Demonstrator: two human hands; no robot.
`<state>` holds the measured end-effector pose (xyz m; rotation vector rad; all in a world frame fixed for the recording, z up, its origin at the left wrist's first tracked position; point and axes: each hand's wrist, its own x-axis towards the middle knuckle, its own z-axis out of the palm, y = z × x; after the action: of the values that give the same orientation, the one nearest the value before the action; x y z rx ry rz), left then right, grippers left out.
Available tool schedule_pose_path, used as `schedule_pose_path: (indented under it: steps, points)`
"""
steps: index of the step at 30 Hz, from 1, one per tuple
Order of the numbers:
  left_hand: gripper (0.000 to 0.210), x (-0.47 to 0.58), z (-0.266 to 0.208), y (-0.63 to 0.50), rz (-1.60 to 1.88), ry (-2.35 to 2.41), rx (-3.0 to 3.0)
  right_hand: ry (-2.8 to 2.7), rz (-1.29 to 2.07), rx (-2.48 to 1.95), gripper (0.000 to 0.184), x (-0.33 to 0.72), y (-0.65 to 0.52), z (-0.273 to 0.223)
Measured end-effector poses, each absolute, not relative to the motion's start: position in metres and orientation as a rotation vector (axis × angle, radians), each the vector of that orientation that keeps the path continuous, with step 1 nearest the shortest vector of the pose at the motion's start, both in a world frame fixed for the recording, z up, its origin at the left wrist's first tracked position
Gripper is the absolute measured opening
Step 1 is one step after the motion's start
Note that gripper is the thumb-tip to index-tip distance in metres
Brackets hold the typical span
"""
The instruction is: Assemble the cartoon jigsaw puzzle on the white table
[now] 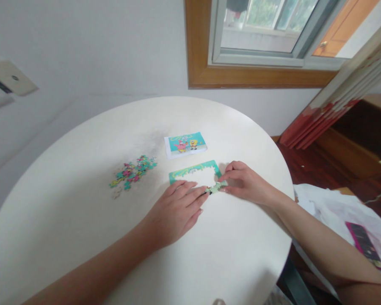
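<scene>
A partly joined jigsaw puzzle frame (pixel 195 168), teal and green with a white middle, lies on the round white table (pixel 82 237). Across its lower left rests my left hand (pixel 179 207), palm down with fingers stretched out, hiding part of the lower edge. My right hand (pixel 243 180) is at the lower right corner, thumb and fingers closed on a light green puzzle piece (pixel 217 186) along that edge. Beyond the frame lies a picture card (pixel 188 144) with cartoon figures on teal. A heap of loose puzzle pieces (pixel 133 171) in teal, pink and yellow is to the left.
A white wall (pixel 114 46) and a wood-framed window (pixel 197 46) stand behind the table. At right hangs a red and white curtain (pixel 317 114). Below it, a phone with a pink edge (pixel 365 245) lies on a white cloth (pixel 327 212). A wall socket (pixel 14 78) is at far left.
</scene>
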<state>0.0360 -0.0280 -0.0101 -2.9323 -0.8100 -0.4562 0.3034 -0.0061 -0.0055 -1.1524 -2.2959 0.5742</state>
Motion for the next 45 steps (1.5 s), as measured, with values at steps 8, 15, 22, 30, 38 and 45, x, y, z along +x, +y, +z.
schedule_pose_path:
  steps: [8,15,22,30,38,45]
  points:
    - [0.033,0.036,-0.011,-0.028,-0.462,-0.809,-2.936,-2.309,0.540,-1.131,0.017,0.303,-0.008,-0.003]
    - [0.035,0.034,-0.012,-0.029,-0.472,-0.824,-2.943,-2.173,0.674,-1.214,0.016,0.308,-0.010,0.005]
    - [0.038,0.038,-0.006,-0.029,-0.382,-0.831,-2.980,-2.177,0.777,-1.299,0.012,0.314,-0.010,0.002]
    - [0.047,0.060,-0.010,-0.031,-0.311,-0.812,-2.958,-2.229,0.755,-1.279,0.012,0.316,-0.011,0.003]
    - [0.046,0.060,-0.012,-0.030,-0.293,-0.840,-2.960,-2.238,0.776,-1.271,0.013,0.313,-0.011,0.004]
    - [0.047,0.061,-0.015,-0.030,-0.306,-0.832,-2.952,-2.215,0.785,-1.263,0.014,0.312,-0.012,0.005]
